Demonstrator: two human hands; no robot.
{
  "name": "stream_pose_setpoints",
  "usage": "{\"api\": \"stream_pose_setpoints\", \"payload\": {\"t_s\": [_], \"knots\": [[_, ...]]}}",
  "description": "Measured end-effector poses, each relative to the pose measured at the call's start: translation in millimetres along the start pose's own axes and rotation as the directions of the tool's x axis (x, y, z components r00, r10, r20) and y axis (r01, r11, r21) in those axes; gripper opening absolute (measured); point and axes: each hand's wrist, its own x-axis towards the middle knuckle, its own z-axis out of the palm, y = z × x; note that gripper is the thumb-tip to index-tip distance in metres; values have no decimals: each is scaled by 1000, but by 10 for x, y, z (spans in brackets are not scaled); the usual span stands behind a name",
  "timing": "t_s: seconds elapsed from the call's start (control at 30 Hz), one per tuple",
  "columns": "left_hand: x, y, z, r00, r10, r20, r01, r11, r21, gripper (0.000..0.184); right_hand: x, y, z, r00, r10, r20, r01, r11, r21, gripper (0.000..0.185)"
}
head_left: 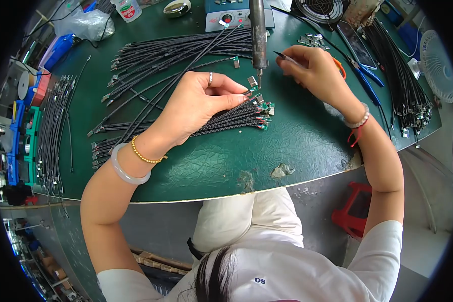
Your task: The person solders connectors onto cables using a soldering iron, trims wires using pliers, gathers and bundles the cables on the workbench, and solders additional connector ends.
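My left hand [199, 103] pinches a black braided cable near its end, where a small green circuit board [253, 89] and a metal connector show. That end sits right at the tip of an upright soldering iron [259, 45]; whether they touch I cannot tell. Below the hand lies a bundle of similar black cables [211, 126], their green-board ends pointing right. To the right of the iron, my right hand [314, 73] is closed around a slim tool with a dark pointed tip [280, 55], which looks like tweezers. Its tip is apart from the cable.
More black cables [181, 53] lie behind, with bunches at left [55, 136] and right [400, 85]. Blue pliers [366, 83], a phone [356, 45], loose metal connectors [313, 41], a soldering station [231, 17] and a white fan [438, 65] stand around the green table [307, 146].
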Motion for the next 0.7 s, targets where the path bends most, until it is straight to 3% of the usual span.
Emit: {"api": "stream_pose_setpoints", "payload": {"t_s": [0.03, 0.1, 0.13, 0.2, 0.27, 0.37, 0.47, 0.57, 0.63, 0.7], "knots": [[-19, 20, 6, 1000, -12, 21, 10, 997, 76, 14, 8, 40, -8, 978, -179, -110, 153, 964, -216, 21], [-65, 78, 4, 1000, -16, 23, 12, 987, 158, 14, -5, 33, -50, 975, -169, -146, 135, 967, -217, 21], [-99, 114, -13, 997, 58, 52, -72, 949, 306, 24, -1, 27, -73, 971, -145, -189, 103, 971, -215, 21], [-226, 214, -63, 973, 167, 160, -231, 746, 625, 48, 6, 51, -105, 967, -159, -201, 113, 969, -221, 20], [-366, 224, -110, 945, 220, 241, -326, 592, 737, 56, 8, 69, -125, 961, -160, -225, 102, 963, -248, 20], [-539, 135, -83, 942, 200, 269, -332, 674, 660, 47, 5, 37, -132, 958, -183, -222, 129, 963, -239, 19], [-665, 143, -43, 902, 221, 372, -421, 646, 637, 44, 1, 20, -125, 963, -177, -204, 125, 961, -245, 19], [-666, 186, -97, 908, 309, 282, -417, 607, 676, 42, -1, -1, -130, 980, -62, -191, 28, 984, -174, 19], [-518, 179, -254, 877, 473, 85, -332, 470, 818, 31, 14, 44, -129, 975, -62, -212, 37, 992, -121, 19], [-310, 123, -428, 861, 508, 1, -236, 398, 887, 33, 86, 79, -110, 970, -67, -233, 50, 996, -76, 18]]}}
